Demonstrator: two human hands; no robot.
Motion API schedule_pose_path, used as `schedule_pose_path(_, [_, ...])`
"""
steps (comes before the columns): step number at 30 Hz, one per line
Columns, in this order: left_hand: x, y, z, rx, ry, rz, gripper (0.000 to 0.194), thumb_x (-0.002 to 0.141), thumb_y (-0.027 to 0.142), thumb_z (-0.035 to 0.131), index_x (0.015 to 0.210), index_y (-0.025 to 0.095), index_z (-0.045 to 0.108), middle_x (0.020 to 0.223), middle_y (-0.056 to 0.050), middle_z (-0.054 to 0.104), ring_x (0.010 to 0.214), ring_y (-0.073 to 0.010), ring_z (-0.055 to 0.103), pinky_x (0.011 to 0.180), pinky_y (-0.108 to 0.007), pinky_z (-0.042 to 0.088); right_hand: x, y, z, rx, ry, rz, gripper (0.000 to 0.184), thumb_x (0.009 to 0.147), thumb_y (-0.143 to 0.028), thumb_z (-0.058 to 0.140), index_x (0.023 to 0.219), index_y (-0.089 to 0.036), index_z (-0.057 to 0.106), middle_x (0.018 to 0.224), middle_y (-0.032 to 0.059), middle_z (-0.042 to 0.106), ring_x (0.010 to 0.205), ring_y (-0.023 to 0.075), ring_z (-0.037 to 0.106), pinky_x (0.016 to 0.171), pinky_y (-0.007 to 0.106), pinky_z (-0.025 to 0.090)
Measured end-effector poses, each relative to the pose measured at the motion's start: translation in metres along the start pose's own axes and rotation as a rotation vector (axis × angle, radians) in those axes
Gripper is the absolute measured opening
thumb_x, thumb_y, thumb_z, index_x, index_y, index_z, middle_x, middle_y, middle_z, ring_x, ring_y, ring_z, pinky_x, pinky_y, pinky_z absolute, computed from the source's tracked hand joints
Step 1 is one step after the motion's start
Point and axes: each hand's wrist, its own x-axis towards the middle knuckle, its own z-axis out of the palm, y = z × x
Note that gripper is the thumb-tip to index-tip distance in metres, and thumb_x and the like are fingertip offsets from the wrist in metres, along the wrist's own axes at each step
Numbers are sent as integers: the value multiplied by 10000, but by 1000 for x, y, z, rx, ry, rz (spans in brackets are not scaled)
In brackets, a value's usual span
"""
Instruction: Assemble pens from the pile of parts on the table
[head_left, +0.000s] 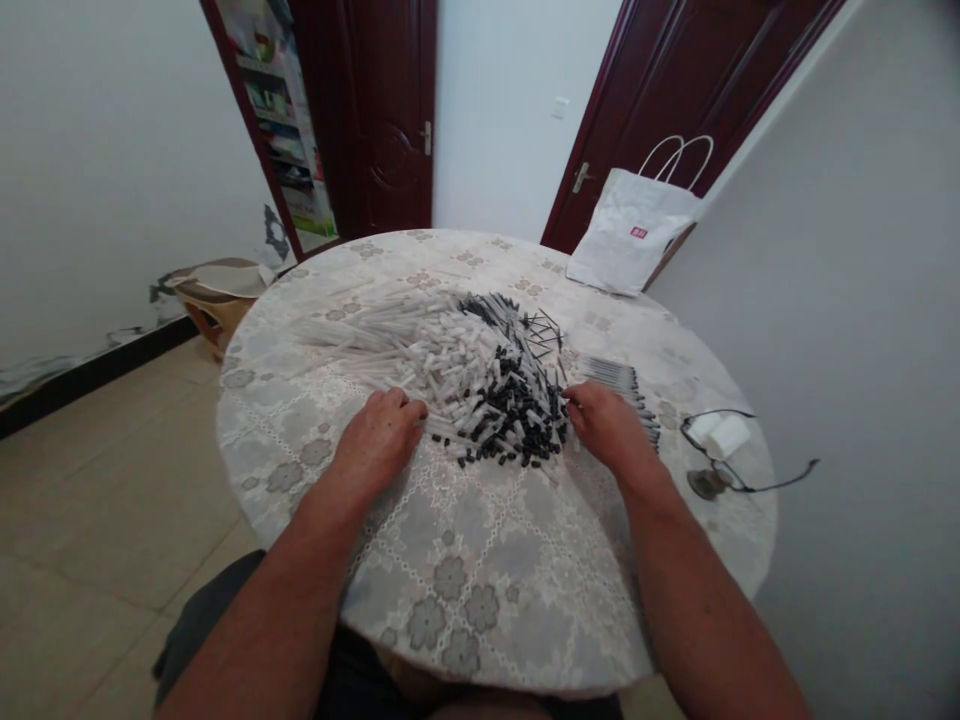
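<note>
A heap of pen parts lies on the round table in front of me. My left hand (382, 432) is at its left front edge, fingers curled together beside the clear tubes (360, 335); whatever it pinches is too small to make out. On the right side of the heap, my right hand (602, 418) has thumb and fingers pressed together next to the small black caps (517, 410); its grip is also unclear. White caps (450, 355) fill the heap's middle. Thin dark refills (544, 330) stick out at the back. Beyond my right hand, assembled-looking pens (611, 375) lie in a row.
A patterned cloth (450, 540) covers the table. Eyeglasses (739, 480), a folded white tissue (727, 437) and a small round dark object (706, 484) lie at the right. A white paper bag (630, 230) stands at the back right. A stool (217, 295) is at the left.
</note>
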Motion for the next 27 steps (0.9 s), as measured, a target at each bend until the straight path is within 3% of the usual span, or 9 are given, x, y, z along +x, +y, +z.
schedule_pose_path(4, [2, -4, 3, 14, -12, 21, 248, 928, 213, 520, 1061, 219, 729, 1041, -145, 658, 969, -314, 566, 861, -424, 433, -3, -6, -5, -36, -108, 45, 244, 990, -253, 537, 1116, -207, 740, 1082, 107, 722, 991, 230, 670, 831, 301, 444])
schedule_pose_path(10, [4, -11, 6, -5, 6, 54, 222, 896, 243, 569, 1039, 257, 739, 1044, -123, 681, 966, -321, 557, 838, -426, 409, -3, -5, -2, -94, -74, 115, 238, 982, -256, 564, 1160, -214, 716, 1127, 115, 698, 982, 242, 685, 782, 304, 461])
schedule_pose_path(17, [5, -12, 6, 6, -24, 70, 204, 925, 237, 536, 940, 240, 739, 955, -115, 682, 883, -293, 566, 809, -414, 399, 2, -13, 4, -113, -123, 53, 293, 980, -167, 527, 1195, -238, 712, 1126, 100, 696, 920, 208, 696, 748, 274, 454])
schedule_pose_path(22, [2, -9, 5, 40, -41, 55, 223, 933, 220, 535, 1025, 236, 738, 1007, -127, 674, 954, -307, 573, 821, -407, 416, 6, -15, 8, -119, -155, 56, 297, 983, -161, 504, 1175, -240, 717, 1092, 99, 703, 934, 203, 691, 740, 262, 446])
schedule_pose_path(27, [-1, 0, -2, 58, -73, 29, 193, 947, 189, 518, 988, 198, 706, 1041, -144, 673, 966, -290, 577, 865, -405, 418, 8, -13, 13, -132, -178, 40, 308, 996, -173, 475, 1173, -246, 717, 1100, 97, 702, 935, 204, 687, 717, 265, 428])
